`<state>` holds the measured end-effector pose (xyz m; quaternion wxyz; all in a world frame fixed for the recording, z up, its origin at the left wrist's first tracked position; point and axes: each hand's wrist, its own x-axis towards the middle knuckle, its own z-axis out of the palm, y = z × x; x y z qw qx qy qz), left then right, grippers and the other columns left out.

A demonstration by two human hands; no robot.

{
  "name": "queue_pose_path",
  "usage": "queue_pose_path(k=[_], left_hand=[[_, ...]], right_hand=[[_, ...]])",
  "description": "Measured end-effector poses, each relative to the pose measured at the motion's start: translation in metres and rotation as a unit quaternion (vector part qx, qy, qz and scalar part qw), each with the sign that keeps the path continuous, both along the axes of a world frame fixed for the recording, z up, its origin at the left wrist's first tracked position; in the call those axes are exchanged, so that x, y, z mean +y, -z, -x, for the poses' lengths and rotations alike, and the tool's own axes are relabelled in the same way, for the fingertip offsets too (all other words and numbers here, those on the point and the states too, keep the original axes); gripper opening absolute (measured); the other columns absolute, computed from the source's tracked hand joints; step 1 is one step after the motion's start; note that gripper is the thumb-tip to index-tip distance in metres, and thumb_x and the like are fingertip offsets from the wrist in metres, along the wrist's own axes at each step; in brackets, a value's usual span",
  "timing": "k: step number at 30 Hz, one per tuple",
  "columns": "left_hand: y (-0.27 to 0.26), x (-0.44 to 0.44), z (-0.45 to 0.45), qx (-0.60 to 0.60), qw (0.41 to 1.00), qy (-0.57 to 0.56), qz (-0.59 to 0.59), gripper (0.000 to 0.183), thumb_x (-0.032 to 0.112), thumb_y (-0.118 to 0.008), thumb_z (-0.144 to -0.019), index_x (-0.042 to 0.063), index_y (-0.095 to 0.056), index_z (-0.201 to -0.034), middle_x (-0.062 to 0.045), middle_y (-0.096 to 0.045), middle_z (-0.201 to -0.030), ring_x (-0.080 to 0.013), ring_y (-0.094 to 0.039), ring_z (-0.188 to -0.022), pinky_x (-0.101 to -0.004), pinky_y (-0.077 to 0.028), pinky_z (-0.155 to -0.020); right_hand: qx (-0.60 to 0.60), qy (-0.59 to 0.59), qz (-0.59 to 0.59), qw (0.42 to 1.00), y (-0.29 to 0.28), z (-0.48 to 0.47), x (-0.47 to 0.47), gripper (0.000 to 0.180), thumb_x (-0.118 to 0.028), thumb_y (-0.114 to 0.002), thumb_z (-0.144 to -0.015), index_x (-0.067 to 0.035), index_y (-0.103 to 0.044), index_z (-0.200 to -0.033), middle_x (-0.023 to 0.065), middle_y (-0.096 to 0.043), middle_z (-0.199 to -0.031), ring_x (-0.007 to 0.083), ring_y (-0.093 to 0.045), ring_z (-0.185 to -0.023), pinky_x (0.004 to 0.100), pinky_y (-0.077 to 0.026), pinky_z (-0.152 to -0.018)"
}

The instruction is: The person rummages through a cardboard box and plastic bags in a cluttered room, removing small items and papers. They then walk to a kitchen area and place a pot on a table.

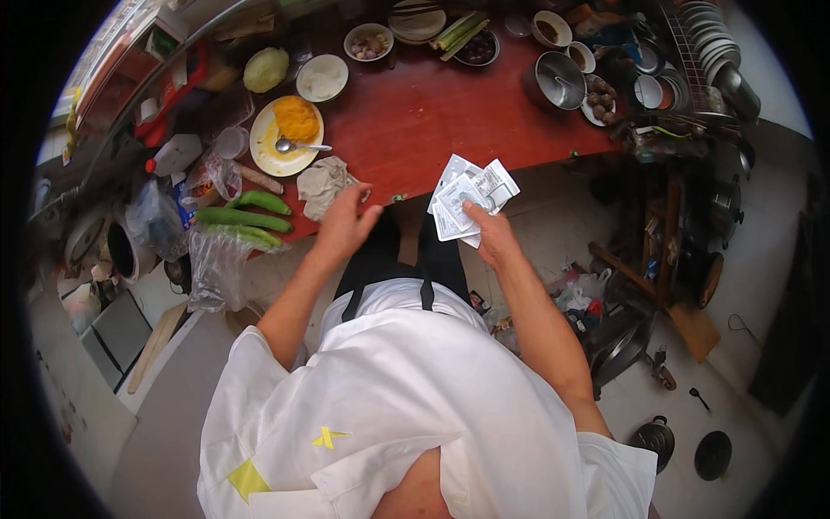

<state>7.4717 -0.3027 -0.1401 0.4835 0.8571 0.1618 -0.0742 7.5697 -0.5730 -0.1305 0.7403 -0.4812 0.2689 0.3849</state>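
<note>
My right hand (pixel 496 235) grips several flat white packets (pixel 457 201) with printing on them, fanned out in front of the table's front edge. The thumb presses on the top packet. Over the table's front edge is my left hand (pixel 347 224), its thumb and fingers apart with nothing between them. Just beside it lies a crumpled beige cloth (pixel 321 185); whether the fingers touch it I cannot tell. Behind the cloth, a plate (pixel 264 152) carries orange mash (pixel 298 119) and a metal spoon (pixel 285 145).
Green, long vegetables (pixel 249 218) and a clear plastic bag (pixel 217 272) lie at the red table's (pixel 428 110) left front. Bowls of shallots (pixel 368 47) and white paste (pixel 322 79) stand farther back. A metal pot (pixel 556 81) is at the right, near a dish rack (pixel 687 58).
</note>
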Motion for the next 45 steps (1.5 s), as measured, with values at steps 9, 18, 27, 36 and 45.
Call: queue_pose_path(k=[9,18,27,36,45], left_hand=[[-0.005,-0.128,-0.088,0.188,0.807,-0.107,0.55,0.029,0.025,-0.051,-0.101,0.006,-0.056,-0.121,-0.004,-0.063,-0.108,-0.0135,-0.061,-0.098,-0.0309,-0.048,-0.089],[0.032,-0.212,-0.099,0.073,0.803,-0.307,0.505,0.028,0.023,-0.042,-0.102,0.002,-0.055,-0.114,-0.009,-0.062,-0.106,-0.0162,-0.06,-0.096,-0.0359,-0.048,-0.088],[-0.006,-0.223,-0.096,-0.018,0.764,-0.43,0.481,0.022,0.02,-0.049,-0.101,0.001,-0.059,-0.107,-0.003,-0.064,-0.094,-0.0087,-0.059,-0.085,-0.025,-0.047,-0.076],[-0.014,-0.181,-0.066,-0.097,0.736,-0.457,0.491,0.015,0.015,-0.059,-0.097,0.002,-0.058,-0.102,-0.004,-0.064,-0.093,-0.0095,-0.06,-0.082,-0.0245,-0.049,-0.077],[-0.025,-0.105,0.002,-0.173,0.678,-0.578,0.42,0.017,0.017,-0.06,-0.096,0.002,-0.058,-0.103,-0.003,-0.063,-0.093,-0.0087,-0.057,-0.081,-0.0249,-0.048,-0.076]], right_hand=[[0.037,-0.01,-0.067,0.997,-0.016,-0.033,-0.044,0.04,-0.007,-0.064,-0.09,0.004,-0.053,-0.126,0.0137,-0.063,-0.117,0.0245,-0.064,-0.105,0.038,-0.054,-0.092],[-0.041,-0.142,0.041,0.988,0.024,-0.082,-0.094,0.033,-0.009,-0.069,-0.087,0.002,-0.062,-0.118,0.0077,-0.067,-0.107,0.0178,-0.066,-0.094,0.0326,-0.053,-0.085],[-0.053,-0.244,-0.029,0.968,0.01,-0.107,-0.087,0.039,-0.009,-0.065,-0.089,0.002,-0.054,-0.125,0.0087,-0.063,-0.115,0.0186,-0.063,-0.101,0.0328,-0.051,-0.09],[-0.039,-0.307,-0.054,0.949,-0.008,-0.092,-0.039,0.038,-0.009,-0.062,-0.091,0.0,-0.052,-0.127,0.0089,-0.063,-0.117,0.0193,-0.063,-0.105,0.034,-0.051,-0.091],[-0.06,-0.355,-0.09,0.929,-0.015,-0.047,0.04,0.038,-0.01,-0.062,-0.092,-0.002,-0.05,-0.128,0.0079,-0.063,-0.119,0.0206,-0.063,-0.106,0.0359,-0.052,-0.093]])
